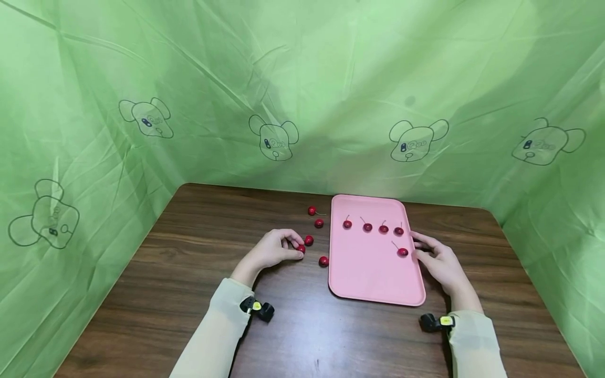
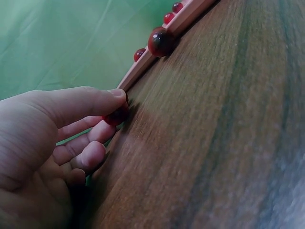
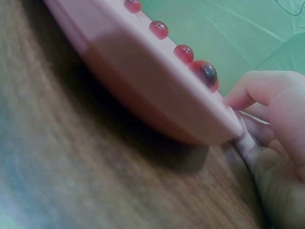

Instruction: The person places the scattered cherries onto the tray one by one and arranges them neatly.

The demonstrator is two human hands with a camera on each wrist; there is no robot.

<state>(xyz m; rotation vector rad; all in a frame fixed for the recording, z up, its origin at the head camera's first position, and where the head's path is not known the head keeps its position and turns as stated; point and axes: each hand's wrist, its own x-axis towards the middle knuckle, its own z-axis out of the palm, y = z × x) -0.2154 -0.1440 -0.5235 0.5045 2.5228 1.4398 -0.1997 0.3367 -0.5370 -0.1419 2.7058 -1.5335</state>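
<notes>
Thumb and fingers of my left hand point(image 1: 276, 248) pinch a red cherry point(image 2: 116, 114) low over the table, left of the pink tray point(image 1: 373, 275). Right beside those fingertips lies another cherry point(image 1: 309, 240). A further cherry point(image 1: 323, 261) rests near the tray's left edge. My right hand point(image 1: 439, 262) holds the tray's right rim, thumb on the edge and fingers against its side. On the tray, several stemmed cherries stand in a row across the upper half, one of them a cherry point(image 1: 367, 227) near the middle. Below the row's right end sits a single cherry point(image 1: 402, 252).
Two more cherries lie on the wooden table point(image 1: 189, 262) by the tray's upper left, a cherry point(image 1: 312, 210) with its stem showing and a cherry point(image 1: 319, 223) just below. Green fabric point(image 1: 331, 68) with printed bear faces encloses the table's back and sides.
</notes>
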